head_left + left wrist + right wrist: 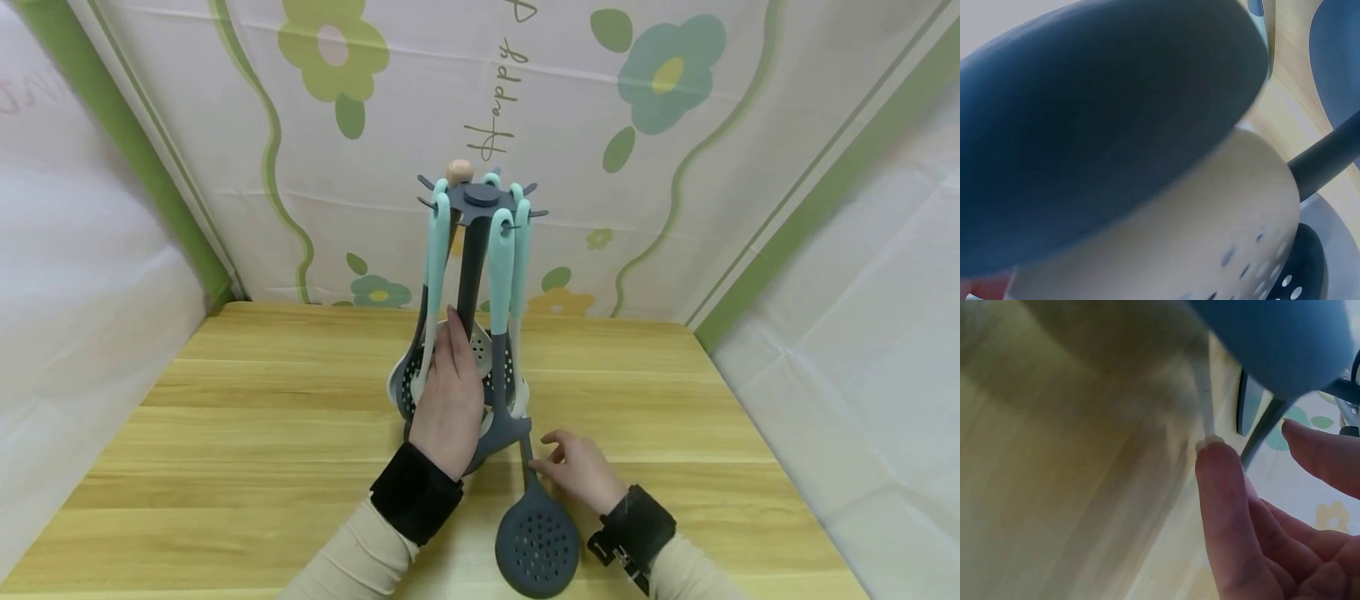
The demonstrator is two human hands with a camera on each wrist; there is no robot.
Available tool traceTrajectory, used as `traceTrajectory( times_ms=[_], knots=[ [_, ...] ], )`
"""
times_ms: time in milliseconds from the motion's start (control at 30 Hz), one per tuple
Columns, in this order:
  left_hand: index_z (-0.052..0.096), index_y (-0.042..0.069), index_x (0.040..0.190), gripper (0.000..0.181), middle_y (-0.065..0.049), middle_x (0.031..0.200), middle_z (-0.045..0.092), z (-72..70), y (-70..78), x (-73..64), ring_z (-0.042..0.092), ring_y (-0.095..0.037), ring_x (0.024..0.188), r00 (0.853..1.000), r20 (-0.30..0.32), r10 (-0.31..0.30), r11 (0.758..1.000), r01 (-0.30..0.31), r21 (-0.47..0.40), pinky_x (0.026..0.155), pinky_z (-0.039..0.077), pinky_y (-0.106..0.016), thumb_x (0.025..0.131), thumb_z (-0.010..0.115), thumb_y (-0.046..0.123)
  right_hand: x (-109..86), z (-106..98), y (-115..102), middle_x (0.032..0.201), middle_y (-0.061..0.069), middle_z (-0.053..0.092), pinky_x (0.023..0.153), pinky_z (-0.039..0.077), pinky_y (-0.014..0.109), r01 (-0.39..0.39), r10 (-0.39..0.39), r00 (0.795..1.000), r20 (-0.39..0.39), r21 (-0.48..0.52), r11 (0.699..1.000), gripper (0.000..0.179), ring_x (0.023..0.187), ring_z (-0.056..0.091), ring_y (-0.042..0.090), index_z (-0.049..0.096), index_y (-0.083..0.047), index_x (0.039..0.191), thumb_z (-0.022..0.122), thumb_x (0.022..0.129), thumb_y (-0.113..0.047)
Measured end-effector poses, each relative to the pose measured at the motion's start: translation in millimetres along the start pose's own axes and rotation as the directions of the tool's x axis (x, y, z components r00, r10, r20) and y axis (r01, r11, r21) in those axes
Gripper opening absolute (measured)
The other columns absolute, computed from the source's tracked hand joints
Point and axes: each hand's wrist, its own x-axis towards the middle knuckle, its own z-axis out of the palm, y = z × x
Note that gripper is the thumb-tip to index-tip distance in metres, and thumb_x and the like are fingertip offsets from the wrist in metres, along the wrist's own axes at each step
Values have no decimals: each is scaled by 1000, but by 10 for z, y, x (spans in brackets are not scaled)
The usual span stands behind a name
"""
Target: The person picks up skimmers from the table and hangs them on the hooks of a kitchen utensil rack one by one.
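Note:
A utensil stand [471,258] with a dark post carries several hanging kitchen tools with mint handles. My left hand [452,408] reaches in among them, its fingers straight and pointing up along the post. Right of it hangs a grey tool [501,375] with a wide lower end. In the left wrist view, a large dark blurred surface [1110,125] covers much of a white perforated spoon [1235,206]. A dark grey skimmer [538,546] is in front of the stand, its handle running back under the hanging tool. My right hand [581,475] is beside that handle, thumb and fingers apart.
The stand is on a wood-grain table [247,467]. A round wooden knob [459,172] shows at the stand's top. Behind the table hangs a flowered white cloth [450,108], with pale cloth on both sides.

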Motion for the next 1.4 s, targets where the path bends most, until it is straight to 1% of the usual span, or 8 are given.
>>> traceTrajectory(
  times_ms=[133, 300, 500, 700, 900, 1100, 1400],
  knots=[
    [15, -14, 150, 76, -34, 140, 43, 1, 1, -6, 65, -35, 109, 1000, -8, 3, 1000, -3, 18, 84, 60, -34, 92, 62, -7, 18, 20, 11, 77, 6, 68, 53, 55, 29, -18, 17, 999, 48, 22, 1000, 53, 57, 64, 16, 57, 7, 128, 74, 89, -25],
    [15, -13, 150, 74, -34, 140, 43, 1, 7, -11, 65, -36, 111, 1000, -21, 4, 1000, -3, 10, 85, 59, -35, 92, 62, -7, 35, 48, 10, 73, 5, 68, 53, 56, 29, -21, 17, 996, 86, 35, 999, 57, 56, 65, 14, 55, 11, 130, 72, 91, -27],
    [17, -14, 150, 71, -34, 139, 44, 12, -3, -25, 65, -35, 110, 999, -39, 15, 1000, -15, 14, 83, 60, -34, 94, 60, -7, 46, 78, -9, 68, 2, 66, 50, 54, 27, -12, 11, 995, 99, 17, 1000, 57, 55, 62, 11, 56, 11, 130, 71, 91, -28],
    [17, -14, 150, 70, -35, 140, 44, 9, -15, -40, 64, -37, 112, 998, -49, 26, 999, -27, -18, 81, 60, -35, 94, 59, -8, 47, 88, -22, 65, 1, 65, 48, 53, 26, 15, -17, 994, 104, 16, 1000, 56, 52, 61, 9, 56, 13, 128, 71, 91, -27],
    [17, -13, 150, 70, -35, 140, 44, -2, -18, -40, 64, -37, 113, 999, -46, 26, 999, -26, -18, 82, 60, -36, 94, 58, -8, 60, 92, -6, 62, 0, 62, 47, 51, 25, 32, -34, 991, 131, 16, 999, 50, 51, 58, 8, 60, 10, 124, 69, 92, -26],
    [17, -13, 150, 70, -35, 140, 44, -2, -21, -37, 63, -37, 114, 999, -43, 30, 999, -31, -12, 84, 60, -35, 94, 58, -8, 76, 90, 1, 60, -2, 59, 45, 44, 21, 59, -60, 986, 159, 7, 998, 41, 49, 53, 7, 64, 6, 121, 66, 94, -23],
    [15, -13, 151, 71, -36, 140, 43, -2, -27, -35, 63, -37, 114, 999, -33, 31, 999, -32, -24, 83, 60, -36, 94, 58, -9, 56, 56, -29, 61, 0, 58, 45, 41, 20, 42, -36, 989, 146, -36, 998, 37, 49, 51, 8, 64, 6, 120, 65, 93, -18]
  ],
)
